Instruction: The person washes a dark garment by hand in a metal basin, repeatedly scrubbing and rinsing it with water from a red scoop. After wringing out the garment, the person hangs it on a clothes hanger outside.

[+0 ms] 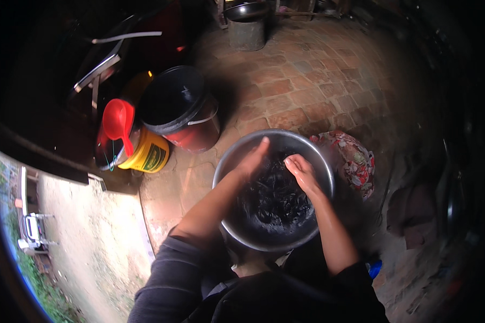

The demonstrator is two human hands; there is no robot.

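A round metal basin [327,169] stands before me with dark, rippling water in it. My left hand [255,158] is over the left part of the basin, fingers extended and thumb side up, with nothing visible in it. Across from it, my right hand [302,171] is over the right part, wet, its fingers bent inward. Whether anything lies between the right fingers cannot be told. The two hands are apart. What lies under the water is too dark to make out.
Left of the basin are a dark lidded bucket [194,135] and a yellow bucket [151,151] with a red plastic dipper [119,121] on top. A floral cloth [353,161] lies at the right. Farther off, a metal bowl [246,12] sits on a grey container [246,35] on the brick floor [289,87].
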